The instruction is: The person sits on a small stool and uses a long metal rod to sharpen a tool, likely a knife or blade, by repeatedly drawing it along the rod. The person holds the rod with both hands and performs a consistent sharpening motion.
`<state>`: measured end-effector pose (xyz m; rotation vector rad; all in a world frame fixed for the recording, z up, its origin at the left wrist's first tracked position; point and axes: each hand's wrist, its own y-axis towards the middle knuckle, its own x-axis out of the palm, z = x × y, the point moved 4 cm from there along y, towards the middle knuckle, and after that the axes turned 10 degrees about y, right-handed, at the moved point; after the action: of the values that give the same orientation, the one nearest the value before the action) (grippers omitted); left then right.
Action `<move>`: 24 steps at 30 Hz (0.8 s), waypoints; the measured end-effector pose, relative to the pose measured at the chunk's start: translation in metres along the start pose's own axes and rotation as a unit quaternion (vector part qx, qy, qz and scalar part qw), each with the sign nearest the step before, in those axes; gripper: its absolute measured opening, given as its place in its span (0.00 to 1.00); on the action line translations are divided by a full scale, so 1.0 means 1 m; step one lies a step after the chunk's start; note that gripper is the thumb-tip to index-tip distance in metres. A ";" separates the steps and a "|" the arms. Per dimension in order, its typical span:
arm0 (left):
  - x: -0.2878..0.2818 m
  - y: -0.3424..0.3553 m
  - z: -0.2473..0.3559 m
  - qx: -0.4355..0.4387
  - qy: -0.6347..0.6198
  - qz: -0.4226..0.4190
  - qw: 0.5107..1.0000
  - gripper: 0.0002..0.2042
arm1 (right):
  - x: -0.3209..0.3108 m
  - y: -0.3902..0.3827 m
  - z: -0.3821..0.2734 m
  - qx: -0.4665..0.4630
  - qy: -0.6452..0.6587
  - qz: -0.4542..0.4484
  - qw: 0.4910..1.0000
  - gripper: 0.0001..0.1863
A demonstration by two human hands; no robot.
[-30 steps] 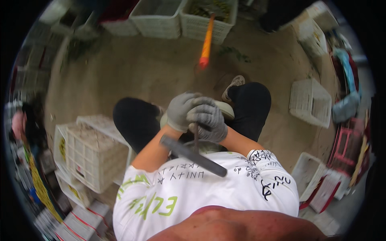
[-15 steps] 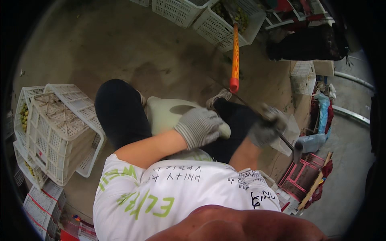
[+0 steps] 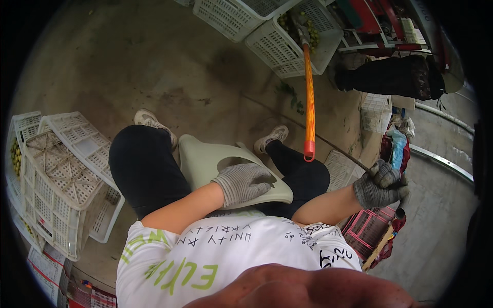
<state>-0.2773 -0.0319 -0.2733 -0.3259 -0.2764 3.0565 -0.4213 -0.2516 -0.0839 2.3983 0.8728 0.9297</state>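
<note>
My left hand [image 3: 243, 184], in a grey knitted glove, lies over the opening in a pale green plastic stool [image 3: 197, 161]. Its fingers curl at the rim of that opening, and the stool sits tilted between my legs. Out to the right, my right hand [image 3: 381, 186], gloved the same way, is closed around a long thin dark rod [image 3: 336, 149]. The rod's thicker tube-like end [image 3: 399, 212] sticks out below the fist, while the thin end slants up and left over the floor.
An orange tool handle [image 3: 310, 102] with a red tip reaches from a white crate [image 3: 280, 49] holding small green fruit. More white crates [image 3: 61, 169] are stacked at the left. Right of me lie a black bag [image 3: 387, 77] and a pink metal frame [image 3: 367, 228].
My right hand has moved outward to the right with the rod. The stool shows more of itself, with my left hand still on it. My knees are farther apart.
</note>
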 end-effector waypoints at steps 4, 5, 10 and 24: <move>0.001 0.004 0.000 0.002 -0.002 -0.026 1.000 0.19 | 0.004 0.005 0.000 0.039 -0.030 -0.044 0.998 0.21; 0.001 0.005 0.000 0.002 -0.003 -0.026 1.000 0.19 | 0.003 0.003 -0.001 0.031 -0.029 -0.039 0.998 0.21; 0.010 0.008 -0.008 0.006 -0.049 -0.038 0.998 0.17 | 0.000 -0.025 -0.008 0.000 -0.014 -0.014 1.000 0.20; 0.015 0.123 0.016 -0.216 -0.570 0.067 0.790 0.16 | 0.023 -0.105 -0.022 -0.030 -0.052 -0.025 0.998 0.21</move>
<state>-0.2998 -0.1541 -0.2832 1.5953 -0.9996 2.8066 -0.4663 -0.1578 -0.1188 2.3392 0.8497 0.7922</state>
